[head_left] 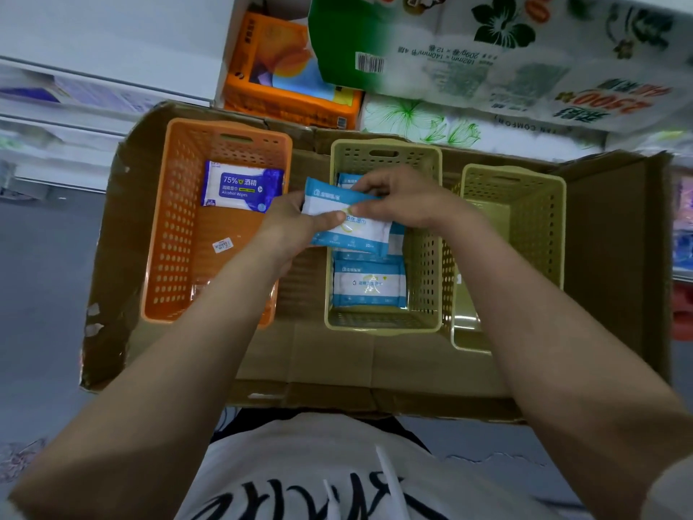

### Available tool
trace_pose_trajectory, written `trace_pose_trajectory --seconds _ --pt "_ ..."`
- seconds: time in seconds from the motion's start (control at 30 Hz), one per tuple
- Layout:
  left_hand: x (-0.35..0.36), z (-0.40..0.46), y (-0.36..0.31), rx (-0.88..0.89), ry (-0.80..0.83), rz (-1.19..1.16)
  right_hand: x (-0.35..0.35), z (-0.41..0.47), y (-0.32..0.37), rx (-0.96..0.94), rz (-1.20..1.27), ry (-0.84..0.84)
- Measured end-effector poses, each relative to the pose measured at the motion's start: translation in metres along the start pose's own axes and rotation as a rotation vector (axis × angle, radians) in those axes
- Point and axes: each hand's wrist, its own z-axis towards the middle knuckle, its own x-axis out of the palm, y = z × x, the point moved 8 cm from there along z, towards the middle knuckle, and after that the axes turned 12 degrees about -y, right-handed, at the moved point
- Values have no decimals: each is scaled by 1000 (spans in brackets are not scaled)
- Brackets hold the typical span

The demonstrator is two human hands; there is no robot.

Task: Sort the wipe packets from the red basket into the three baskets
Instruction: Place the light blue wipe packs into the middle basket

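Three baskets stand in a cardboard box: an orange basket (176, 227) at the left, a beige basket (427, 257) in the middle and a second beige basket (540, 227) at the right. A blue and white alcohol wipe packet (240, 185) lies in the orange one. Light-blue packets (369, 283) lie in the middle basket. My left hand (296, 223) and my right hand (405, 200) both pinch a light-blue and white packet (356, 227) above the middle basket's left rim. A sliver of red basket (683, 309) shows at the right edge.
The cardboard box (337, 354) has raised flaps on the left, back and right. Behind it stand an orange pack (285, 76) and large tissue packs (487, 50). White shelves (75, 118) are at the left, grey floor below them.
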Motion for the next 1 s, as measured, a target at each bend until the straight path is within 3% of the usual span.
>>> trace_pose_trajectory --seconds 0.13,0.17,0.4,0.67,1.0 --pt "2 3 -2 166 -154 188 -39 12 -21 16 -198 -346" --pt "4 2 3 156 -148 201 -41 15 -28 20 -262 -361" --pt "17 1 38 16 -54 70 26 28 -66 -7 -525 -75" --pt "18 3 44 -82 38 -29 36 22 -89 35 -474 -272" --pt "20 3 47 -88 17 -27 42 22 -86 2 -735 -348"
